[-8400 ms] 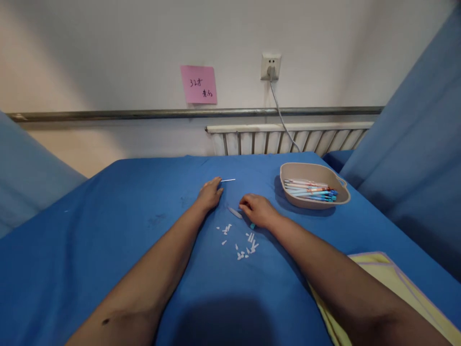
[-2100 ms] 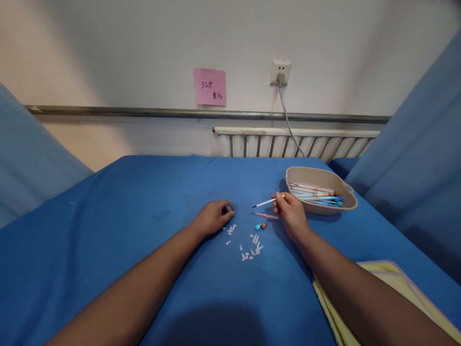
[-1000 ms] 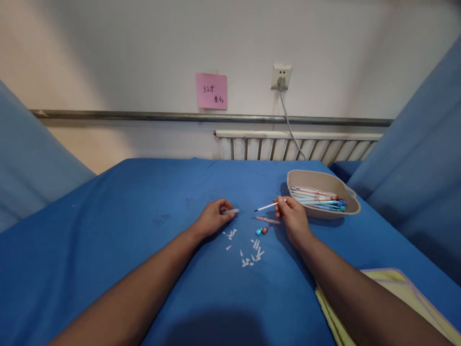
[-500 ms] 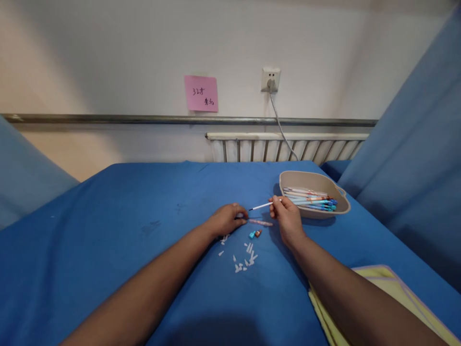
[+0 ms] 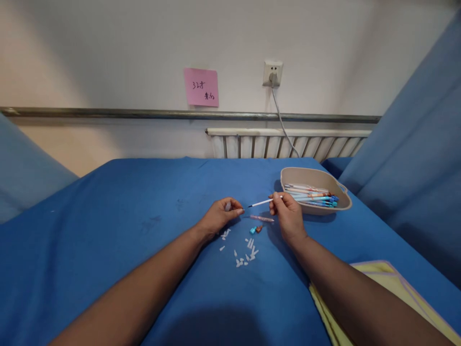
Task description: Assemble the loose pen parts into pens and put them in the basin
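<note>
The thin white pen refill (image 5: 264,201) sits just right of the frame's centre, pinched at its rear end between thumb and fingertips of the right hand (image 5: 286,216), its dark tip aimed left toward the left hand (image 5: 219,217). Half a second ago the left hand lay lower and almost touched the refill's tip; now it has drawn slightly back and up, fingers curled around a small clear barrel piece (image 5: 228,206) that pokes out above the thumb. A gap separates tip and barrel piece, so the two parts are lined up but apart.

Below the refill, on the blue tabletop (image 5: 108,230), lie a pinkish pen barrel (image 5: 262,218), a blue cap and a brown cap (image 5: 255,229), and a scatter of small white bits (image 5: 241,252).

Right of the right hand stands a beige oval basket (image 5: 340,205) holding a bundle of pens (image 5: 311,194) laid lengthwise, blue and orange ends to the right. A yellow cloth (image 5: 392,288) fills the lower right corner.
</note>
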`<state>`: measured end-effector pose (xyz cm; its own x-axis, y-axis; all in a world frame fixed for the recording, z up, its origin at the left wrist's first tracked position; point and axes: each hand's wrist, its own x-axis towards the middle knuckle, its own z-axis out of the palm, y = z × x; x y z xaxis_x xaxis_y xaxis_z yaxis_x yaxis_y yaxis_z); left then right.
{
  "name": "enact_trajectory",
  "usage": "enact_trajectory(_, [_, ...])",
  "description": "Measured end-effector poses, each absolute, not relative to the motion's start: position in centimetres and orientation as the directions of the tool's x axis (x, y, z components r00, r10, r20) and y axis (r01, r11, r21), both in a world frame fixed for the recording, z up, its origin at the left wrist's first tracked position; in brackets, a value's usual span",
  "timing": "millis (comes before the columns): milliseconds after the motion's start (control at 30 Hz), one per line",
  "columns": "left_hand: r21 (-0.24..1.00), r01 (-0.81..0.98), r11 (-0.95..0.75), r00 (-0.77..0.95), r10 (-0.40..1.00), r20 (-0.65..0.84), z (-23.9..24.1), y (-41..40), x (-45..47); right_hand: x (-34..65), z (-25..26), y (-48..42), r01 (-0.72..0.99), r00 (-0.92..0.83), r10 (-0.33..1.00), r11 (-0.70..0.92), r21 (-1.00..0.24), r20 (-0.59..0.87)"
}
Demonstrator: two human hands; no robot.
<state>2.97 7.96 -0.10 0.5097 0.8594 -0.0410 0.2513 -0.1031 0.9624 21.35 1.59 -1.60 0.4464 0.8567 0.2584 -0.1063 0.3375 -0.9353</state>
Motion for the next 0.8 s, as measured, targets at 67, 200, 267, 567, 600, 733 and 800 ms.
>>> enact_trajectory(67, [0.975, 0.221, -0.031, 0.494, 0.865, -0.084, 0.17, 7.75, 3.05, 21.19, -1.46, 1.41, -0.095, 0.436, 0.859, 0.341, -0.935, 0.269])
enact_trajectory(200, [0.978, 0.209, 0.025, 0.489, 0.863, -0.127, 0.30, 7.72, 3.05, 21.03, -1.20, 1.15, -0.095, 0.434, 0.859, 0.344, -0.934, 0.272])
enact_trajectory(267, [0.977, 0.210, 0.030, 0.491, 0.861, -0.131, 0.21, 7.80, 3.00, 21.01, -1.12, 1.08, -0.085, 0.434, 0.859, 0.340, -0.936, 0.273])
enact_trajectory(567, [0.977, 0.208, 0.034, 0.512, 0.847, -0.138, 0.03, 8.06, 2.95, 20.93, -1.32, 1.10, -0.078, 0.411, 0.873, 0.323, -0.943, 0.264])
enact_trajectory(600, [0.977, 0.209, 0.035, 0.513, 0.847, -0.140, 0.04, 8.08, 2.97, 20.88, -1.33, 1.09, -0.077, 0.405, 0.875, 0.323, -0.943, 0.267])
enact_trajectory(733, [0.978, 0.206, 0.028, 0.531, 0.837, -0.136, -0.06, 8.10, 3.06, 20.58, -1.41, 1.08, -0.093, 0.366, 0.897, 0.298, -0.950, 0.246])
enact_trajectory(800, [0.979, 0.204, 0.023, 0.538, 0.832, -0.132, -0.11, 8.08, 3.08, 20.40, -1.55, 1.14, -0.108, 0.338, 0.913, 0.279, -0.954, 0.229])
